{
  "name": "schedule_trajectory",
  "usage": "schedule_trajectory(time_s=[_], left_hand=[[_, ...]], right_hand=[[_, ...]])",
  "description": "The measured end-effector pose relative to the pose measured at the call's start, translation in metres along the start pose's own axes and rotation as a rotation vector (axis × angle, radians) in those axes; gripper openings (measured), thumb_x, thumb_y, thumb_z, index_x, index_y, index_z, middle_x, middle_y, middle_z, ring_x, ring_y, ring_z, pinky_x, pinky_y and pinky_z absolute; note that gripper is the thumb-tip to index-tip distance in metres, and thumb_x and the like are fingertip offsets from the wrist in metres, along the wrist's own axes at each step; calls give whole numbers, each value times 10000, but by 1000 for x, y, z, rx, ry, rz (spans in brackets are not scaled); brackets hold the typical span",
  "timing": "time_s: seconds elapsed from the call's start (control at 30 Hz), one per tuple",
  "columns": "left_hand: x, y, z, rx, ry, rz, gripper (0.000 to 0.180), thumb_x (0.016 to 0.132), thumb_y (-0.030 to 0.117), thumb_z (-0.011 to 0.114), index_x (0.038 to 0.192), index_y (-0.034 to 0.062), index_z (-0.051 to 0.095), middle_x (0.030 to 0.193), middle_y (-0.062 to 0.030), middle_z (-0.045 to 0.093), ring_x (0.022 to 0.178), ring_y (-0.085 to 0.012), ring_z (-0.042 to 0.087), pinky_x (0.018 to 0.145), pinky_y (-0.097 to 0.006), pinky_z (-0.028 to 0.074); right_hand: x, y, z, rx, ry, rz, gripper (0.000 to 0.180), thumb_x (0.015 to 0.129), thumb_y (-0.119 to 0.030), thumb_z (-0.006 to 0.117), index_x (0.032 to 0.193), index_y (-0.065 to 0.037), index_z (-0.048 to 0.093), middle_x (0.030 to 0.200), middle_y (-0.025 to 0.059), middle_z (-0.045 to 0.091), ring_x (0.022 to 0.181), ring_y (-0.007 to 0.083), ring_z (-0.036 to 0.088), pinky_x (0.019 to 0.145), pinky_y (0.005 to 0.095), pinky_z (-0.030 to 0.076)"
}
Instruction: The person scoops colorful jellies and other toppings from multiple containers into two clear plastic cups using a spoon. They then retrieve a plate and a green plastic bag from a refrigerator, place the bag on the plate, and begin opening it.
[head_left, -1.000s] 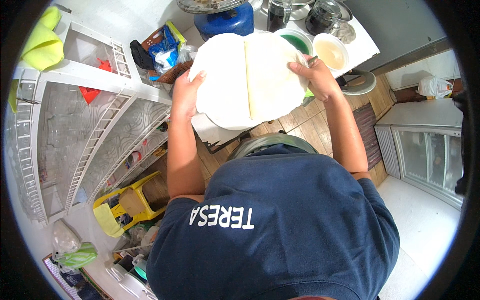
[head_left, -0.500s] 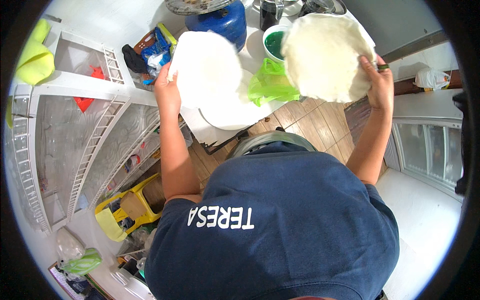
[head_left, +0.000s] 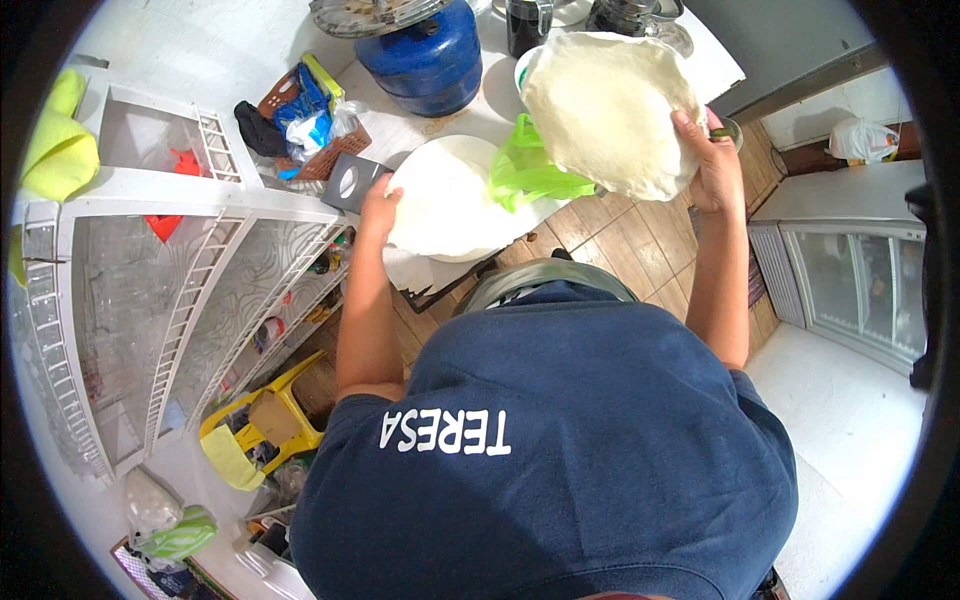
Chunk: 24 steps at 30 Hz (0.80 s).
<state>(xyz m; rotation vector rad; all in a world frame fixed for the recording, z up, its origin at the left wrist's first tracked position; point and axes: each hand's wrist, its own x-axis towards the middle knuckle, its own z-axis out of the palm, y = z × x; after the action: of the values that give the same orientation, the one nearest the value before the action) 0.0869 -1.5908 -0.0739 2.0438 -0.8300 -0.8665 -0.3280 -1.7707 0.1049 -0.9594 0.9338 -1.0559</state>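
Observation:
My right hand [head_left: 712, 165] pinches the right edge of a round, pale flat sheet of dough [head_left: 612, 112] and holds it up over the table's right side. My left hand [head_left: 380, 208] has its fingers closed at the left edge of a thin white round sheet [head_left: 440, 190], which lies over a white plate [head_left: 462, 255]. Glare blurs the line between this sheet and the plate, and its material is unclear. A bright green plastic bag [head_left: 535, 175] lies between the two rounds. Partly hidden behind the dough is a bowl with green contents [head_left: 522, 75].
On the white table [head_left: 505, 85] stand a blue gas cylinder [head_left: 425, 65], a dark glass jug [head_left: 527, 25] and a brown basket [head_left: 330, 155] of bags. A grey box [head_left: 352, 182] sits beside my left hand. White shelving [head_left: 190, 300] is at left, a glass-fronted cooler [head_left: 855, 285] at right.
My left hand has lowered the white round sheet onto the plate. My right hand has carried the dough a little to the left. More of the basket and the grey box shows.

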Motion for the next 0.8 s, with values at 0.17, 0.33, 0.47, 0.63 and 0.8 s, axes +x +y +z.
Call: schedule_trajectory(time_s=[0.17, 0.33, 0.47, 0.63, 0.8], left_hand=[[-14, -16, 22, 258, 71, 32, 405, 868, 139, 637, 1234, 1, 536, 1142, -194, 625, 1036, -321, 601, 910, -378, 450], [-34, 51, 25, 343, 150, 306, 496, 855, 240, 685, 1256, 8, 507, 1160, -179, 602, 1067, -342, 584, 928, -411, 451], [-68, 126, 7, -1126, -346, 21, 367, 890, 222, 669, 1158, -14, 586, 1081, -102, 645, 961, -181, 624, 855, -317, 494], [-100, 176, -15, -613, -34, 254, 257, 886, 151, 671, 1087, -7, 638, 960, -62, 684, 817, -112, 636, 733, -260, 515], [-123, 180, -9, 271, 249, 732, 276, 833, 88, 665, 1109, 94, 667, 997, -66, 683, 796, -169, 659, 711, -272, 525]], right_hand=[[5, 17, 28, 114, -90, 86, 364, 884, -89, 645, 1225, -1, 553, 1091, 110, 656, 959, 182, 646, 828, 315, 539], [4, 38, 57, 229, -161, 246, 451, 888, -84, 631, 1307, -22, 477, 1182, 123, 609, 1048, 209, 617, 892, 352, 527], [3, 63, 79, 216, -211, 302, 441, 878, -72, 649, 1288, -46, 488, 1177, 112, 612, 1041, 197, 614, 911, 339, 510], [1, 85, 101, -193, -213, 140, 464, 858, -137, 693, 1269, -38, 501, 1177, 114, 595, 1103, 199, 570, 941, 336, 471], [-12, 77, 124, -405, -580, 28, 515, 894, -272, 659, 1304, -35, 454, 1176, 80, 553, 1108, 193, 538, 957, 355, 445]])
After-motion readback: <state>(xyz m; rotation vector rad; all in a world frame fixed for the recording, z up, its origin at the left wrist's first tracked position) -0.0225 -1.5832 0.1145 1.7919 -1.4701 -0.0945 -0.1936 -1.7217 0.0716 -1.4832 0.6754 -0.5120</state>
